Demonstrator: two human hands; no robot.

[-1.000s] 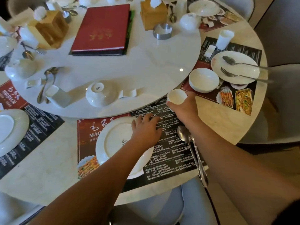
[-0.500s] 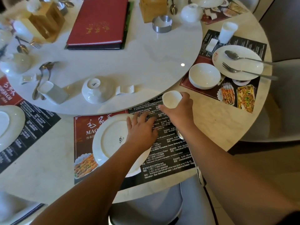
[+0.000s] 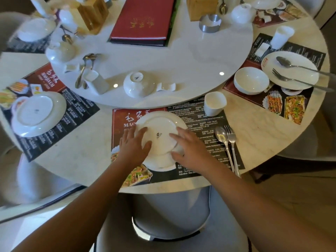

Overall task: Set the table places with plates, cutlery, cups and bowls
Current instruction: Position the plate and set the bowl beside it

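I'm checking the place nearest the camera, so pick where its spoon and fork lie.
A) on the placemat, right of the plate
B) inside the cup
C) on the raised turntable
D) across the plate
A: the spoon and fork lie side by side on the placemat, right of the plate that the left hand and right hand rest on, and apart from it.

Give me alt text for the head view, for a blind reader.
The left hand and right hand rest flat on a white plate on the nearest placemat of a round table. A white cup stands beyond it to the right; a spoon and fork lie side by side right of the plate.
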